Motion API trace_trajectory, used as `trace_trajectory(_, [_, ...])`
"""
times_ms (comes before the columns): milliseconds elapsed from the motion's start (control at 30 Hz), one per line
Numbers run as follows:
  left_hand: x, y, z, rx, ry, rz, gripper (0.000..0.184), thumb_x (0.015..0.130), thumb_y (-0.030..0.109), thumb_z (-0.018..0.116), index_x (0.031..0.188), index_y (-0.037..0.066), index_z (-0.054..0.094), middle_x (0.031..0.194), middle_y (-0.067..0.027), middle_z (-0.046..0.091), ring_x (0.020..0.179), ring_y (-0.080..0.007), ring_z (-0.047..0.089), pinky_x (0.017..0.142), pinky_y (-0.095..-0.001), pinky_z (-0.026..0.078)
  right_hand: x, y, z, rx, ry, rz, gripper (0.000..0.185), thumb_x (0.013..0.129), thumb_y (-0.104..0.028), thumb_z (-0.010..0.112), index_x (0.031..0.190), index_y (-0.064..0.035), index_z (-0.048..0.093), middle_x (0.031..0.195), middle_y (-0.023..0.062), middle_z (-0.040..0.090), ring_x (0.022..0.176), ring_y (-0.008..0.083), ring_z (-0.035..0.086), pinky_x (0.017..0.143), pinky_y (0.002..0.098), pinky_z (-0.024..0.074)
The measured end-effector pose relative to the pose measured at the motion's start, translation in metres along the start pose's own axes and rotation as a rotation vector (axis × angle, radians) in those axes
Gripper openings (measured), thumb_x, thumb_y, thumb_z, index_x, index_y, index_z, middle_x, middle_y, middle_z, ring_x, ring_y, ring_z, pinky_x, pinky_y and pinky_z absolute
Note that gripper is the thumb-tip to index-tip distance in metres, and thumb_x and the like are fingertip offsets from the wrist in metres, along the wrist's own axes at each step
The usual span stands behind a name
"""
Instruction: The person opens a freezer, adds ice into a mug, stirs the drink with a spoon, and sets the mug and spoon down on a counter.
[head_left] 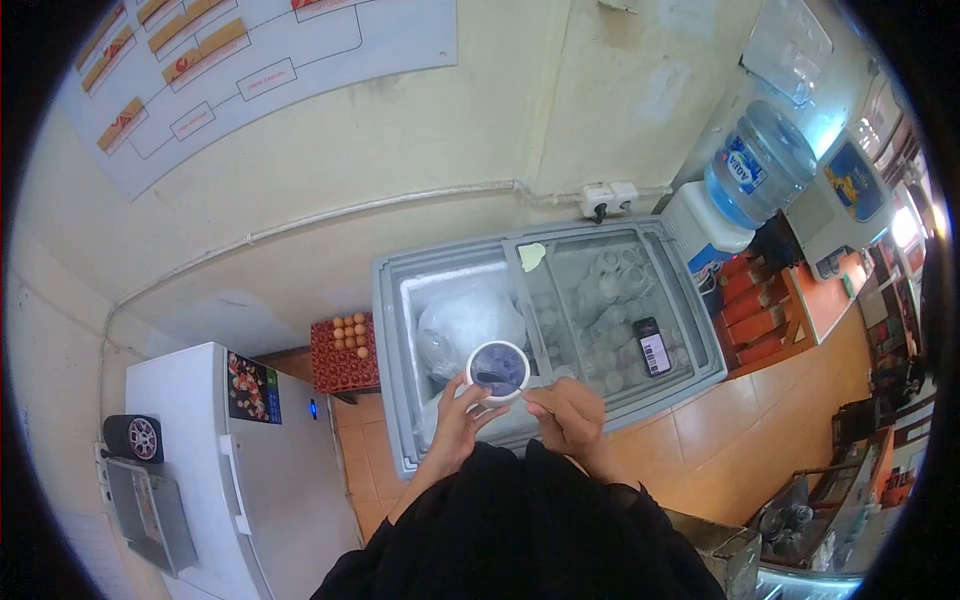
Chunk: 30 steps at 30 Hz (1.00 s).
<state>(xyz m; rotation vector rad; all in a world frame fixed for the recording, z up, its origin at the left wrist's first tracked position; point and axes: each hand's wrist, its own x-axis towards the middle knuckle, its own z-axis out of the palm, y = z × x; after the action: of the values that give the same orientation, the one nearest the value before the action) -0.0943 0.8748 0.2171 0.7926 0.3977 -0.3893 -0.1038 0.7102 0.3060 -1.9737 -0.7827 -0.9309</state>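
Note:
Over the open side of a chest freezer (388,330), my left hand (458,420) grips a round white tub (513,357) by its side. Inside the tub is something purple, with a dark flat piece lying across it. Close to the tub's right rim, my right hand (572,415) is closed, its fingertips pinched on something thin that I cannot make out. Below the tub, frosty plastic bags (465,320) fill the freezer's open bay.
A phone (654,350) lies on the freezer's glass lid (590,285), with cups beneath the glass. An egg tray (335,372) stands left, beside a white fridge (185,420). At the right are a water dispenser (705,225) and a wooden rack (790,310).

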Motion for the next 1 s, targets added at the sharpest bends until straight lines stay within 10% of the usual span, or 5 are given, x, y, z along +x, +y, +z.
trace_trajectory(467, [-0.006,0.006,0.007,0.056,0.007,-0.02,0.052,0.077,0.005,0.059,0.124,-0.001,0.036,0.107,-0.0147,0.052,0.097,-0.0266,0.057,0.083,-0.0444,0.055,-0.002,0.031,0.003,-0.014,-0.296,-0.276,0.016,0.072,-0.008,0.07,0.087,-0.0033,0.064,0.076,0.005,0.059,0.06,0.018,0.058,0.049,0.0289,0.0442])
trace_trajectory(1000, [-0.003,-0.004,0.001,0.032,0.01,0.002,0.054,0.077,0.003,0.057,0.125,-0.001,0.034,0.108,-0.0169,0.051,0.099,-0.029,0.058,0.082,-0.0465,0.055,-0.003,0.04,0.012,-0.048,-0.034,0.182,0.001,0.079,0.001,0.061,0.078,0.0011,0.06,0.065,0.0109,0.058,0.05,0.0239,0.053,0.045,0.0302,0.0392])
